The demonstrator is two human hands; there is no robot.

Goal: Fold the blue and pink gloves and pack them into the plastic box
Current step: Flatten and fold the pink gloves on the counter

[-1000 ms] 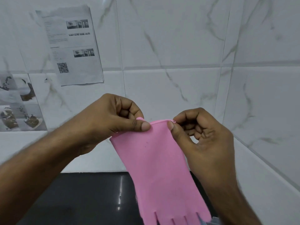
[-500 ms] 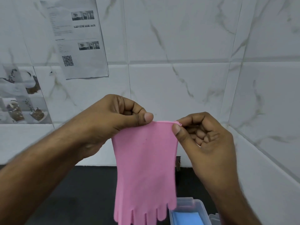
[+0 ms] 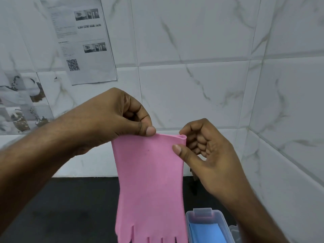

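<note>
A pink glove hangs in the air by its cuff, fingers pointing down, in front of the tiled wall. My left hand pinches the cuff's left corner between thumb and curled fingers. My right hand pinches the cuff's right edge with the thumb in front and the fingers behind. Below at the right stands the clear plastic box, open, with a folded blue glove lying inside. The pink glove's fingertips run off the bottom edge.
A black countertop lies below, bounded by white marble-tiled walls at the back and right. A printed paper sheet with a QR code hangs on the back wall. A clear lid edge shows beside the box.
The view tilted downward, bringing the box and blue glove further into sight. The glove hangs straighter, and my right thumb has slid a little down its right edge.
</note>
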